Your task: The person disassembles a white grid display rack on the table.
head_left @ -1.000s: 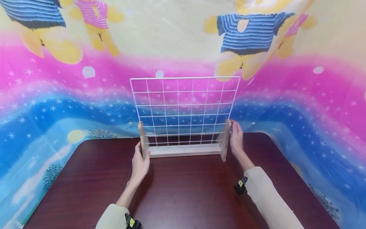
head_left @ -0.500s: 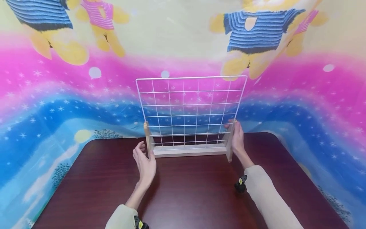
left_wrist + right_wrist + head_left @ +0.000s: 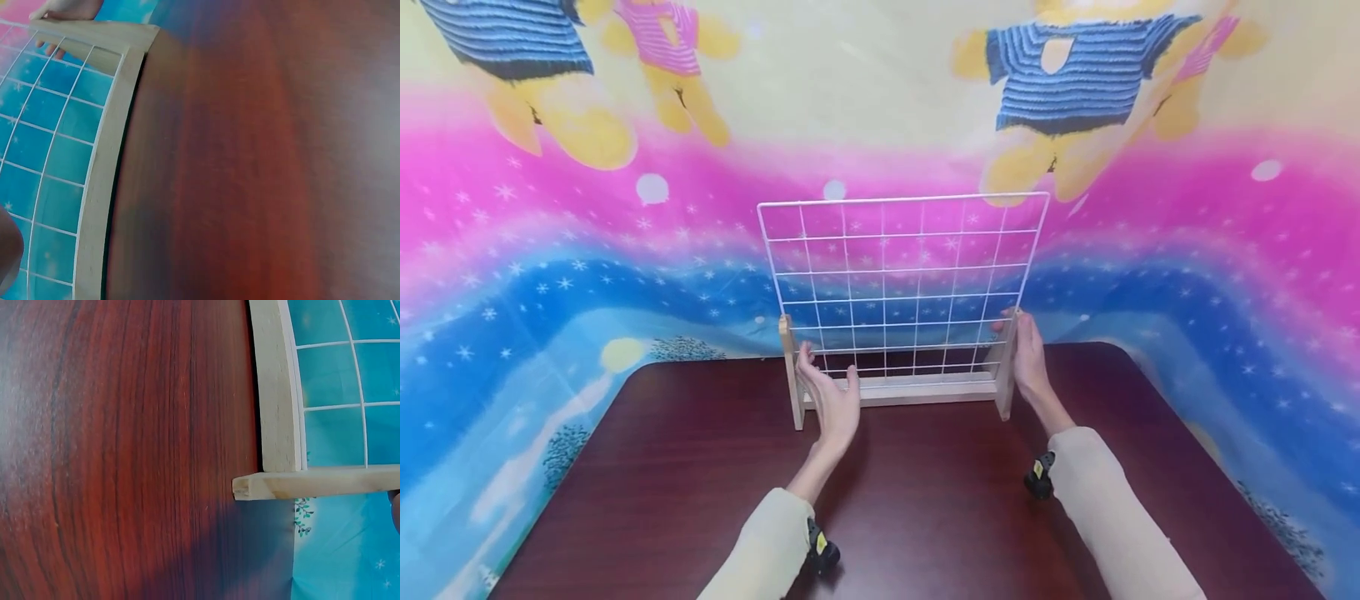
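A white wire grid rack [image 3: 883, 271] stands upright on the table. Its wooden base has a low crossbar [image 3: 925, 390] between a left side panel [image 3: 790, 375] and a right side panel [image 3: 1004, 375]. My right hand [image 3: 1032, 354] grips the right panel near its top; fingertips show past the panel, through the grid in the left wrist view. In front of the grid, just right of the left panel, is my left hand [image 3: 833, 404], its thumb and fingers spread apart and holding nothing. Whether its fingertips touch the rack I cannot tell. Only a blurred bit of it shows in the left wrist view.
The dark red-brown table [image 3: 917, 500] has rounded back corners. Behind it and at both sides hangs a cloth backdrop [image 3: 850, 100] with bears and snowflakes, close to the table's back edge. Each sleeve carries a small black camera at the cuff.
My left hand has let go of the left side panel and moved right, in front of the grid. My right hand stays at the right panel, its fingers now reaching around it. The rack still stands upright.
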`<action>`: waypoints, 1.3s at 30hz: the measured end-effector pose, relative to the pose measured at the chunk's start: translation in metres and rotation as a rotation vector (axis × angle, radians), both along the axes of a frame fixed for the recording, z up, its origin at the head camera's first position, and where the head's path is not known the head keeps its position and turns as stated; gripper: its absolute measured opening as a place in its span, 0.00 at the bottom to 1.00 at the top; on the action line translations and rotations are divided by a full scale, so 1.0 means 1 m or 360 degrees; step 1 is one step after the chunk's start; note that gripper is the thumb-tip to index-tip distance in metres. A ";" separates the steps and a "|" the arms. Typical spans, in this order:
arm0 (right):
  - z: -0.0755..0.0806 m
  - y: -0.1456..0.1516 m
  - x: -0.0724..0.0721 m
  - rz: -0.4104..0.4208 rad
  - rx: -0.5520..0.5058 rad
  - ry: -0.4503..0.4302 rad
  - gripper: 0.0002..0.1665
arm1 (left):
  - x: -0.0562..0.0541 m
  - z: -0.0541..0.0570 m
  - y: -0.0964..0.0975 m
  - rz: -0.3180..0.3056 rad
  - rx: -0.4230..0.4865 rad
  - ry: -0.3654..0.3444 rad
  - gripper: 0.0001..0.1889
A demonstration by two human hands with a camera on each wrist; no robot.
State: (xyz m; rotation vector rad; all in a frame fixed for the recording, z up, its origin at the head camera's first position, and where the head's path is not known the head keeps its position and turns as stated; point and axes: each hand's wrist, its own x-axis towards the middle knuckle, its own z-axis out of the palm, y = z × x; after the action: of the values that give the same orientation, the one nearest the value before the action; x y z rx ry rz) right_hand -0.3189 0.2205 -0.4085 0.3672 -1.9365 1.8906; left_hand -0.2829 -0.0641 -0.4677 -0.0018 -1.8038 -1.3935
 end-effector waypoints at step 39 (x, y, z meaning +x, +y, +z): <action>-0.006 0.004 -0.003 0.0036 -0.0102 0.0021 0.23 | -0.049 0.009 0.004 0.0127 -0.0136 -0.0180 0.46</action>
State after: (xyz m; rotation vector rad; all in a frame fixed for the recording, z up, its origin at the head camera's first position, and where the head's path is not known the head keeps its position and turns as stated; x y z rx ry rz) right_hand -0.3221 0.2241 -0.4143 0.3831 -1.8660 1.9544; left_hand -0.3319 -0.0603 -0.4588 0.1049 -1.9339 -1.2820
